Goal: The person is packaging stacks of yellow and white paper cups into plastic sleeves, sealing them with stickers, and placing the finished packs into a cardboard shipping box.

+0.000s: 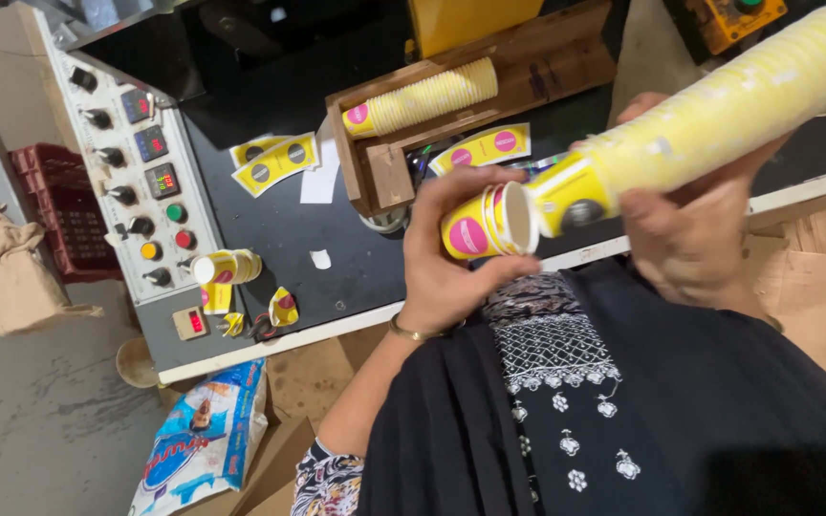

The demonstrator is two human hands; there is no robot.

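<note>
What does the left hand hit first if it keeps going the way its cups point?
Likely the bottom end of the long cup stack in the right hand; the left hand holds a few cups mouth-first toward it, almost touching.

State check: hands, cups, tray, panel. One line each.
left hand: holds a few nested cups
right hand: holds long cup stack, tilted
cup row in wooden tray: lying on its side
cup on control panel: lying on its side
flat cup blanks: loose on the dark table

Yellow cup (486, 224) beside tilted cup stack (719, 105)
</note>
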